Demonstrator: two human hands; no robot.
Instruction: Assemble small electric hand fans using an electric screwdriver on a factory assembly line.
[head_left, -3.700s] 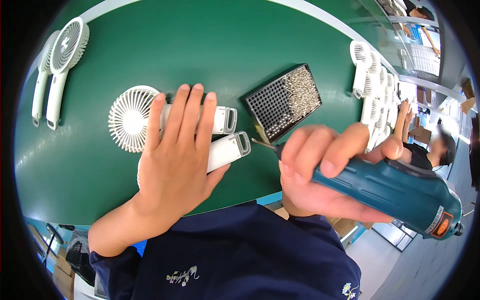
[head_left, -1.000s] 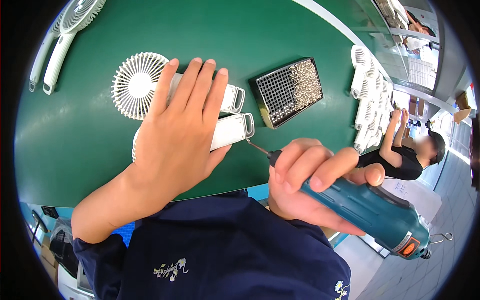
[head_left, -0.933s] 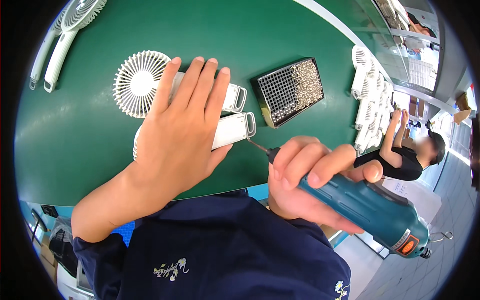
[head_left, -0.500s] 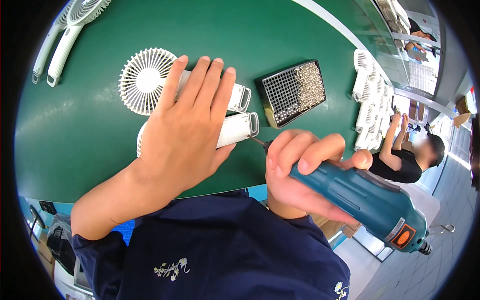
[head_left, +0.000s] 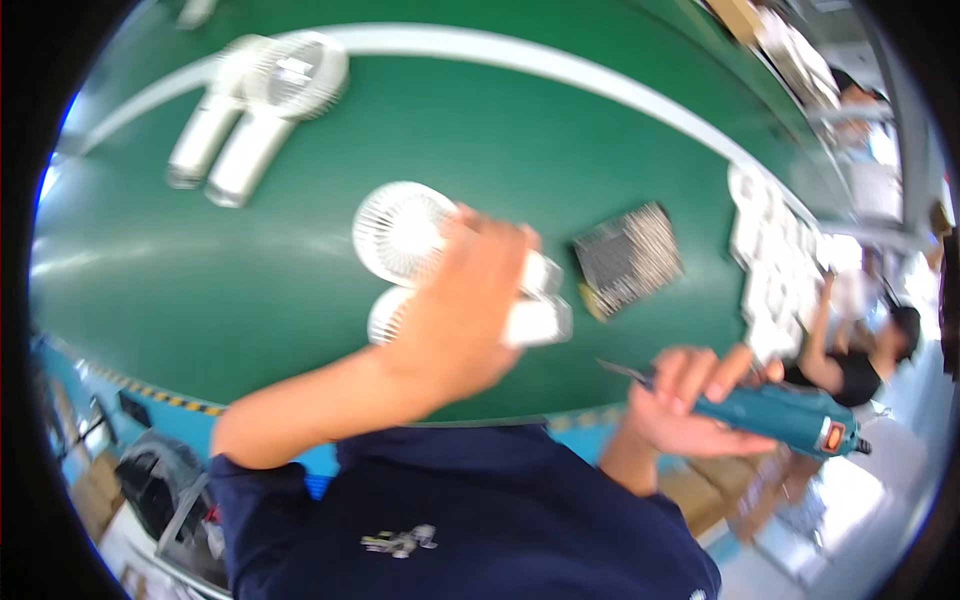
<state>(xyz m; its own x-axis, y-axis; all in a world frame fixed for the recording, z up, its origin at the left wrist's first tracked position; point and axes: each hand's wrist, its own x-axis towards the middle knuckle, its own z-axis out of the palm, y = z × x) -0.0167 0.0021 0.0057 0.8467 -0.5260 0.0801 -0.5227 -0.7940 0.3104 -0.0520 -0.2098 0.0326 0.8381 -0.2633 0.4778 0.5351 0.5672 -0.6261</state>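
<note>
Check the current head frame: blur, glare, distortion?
Head view: blur softens the white round-headed fans and teal cylindrical electric screwdriver; head view: pale glare streaks the left of the green tabletop; head view: fisheye bows the long white strip.

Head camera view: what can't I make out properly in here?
All in the head view:
Upper white plastic fan and lower white plastic fan: handles partly hidden by the bare left hand.
Front of the teal cylindrical electric screwdriver: covered by the right hand.
Thin metal bit: tip lost in blur.
Small silvery pieces in the black rectangular tray: too small and blurred to count.
White object: cut off by the top edge.
</note>
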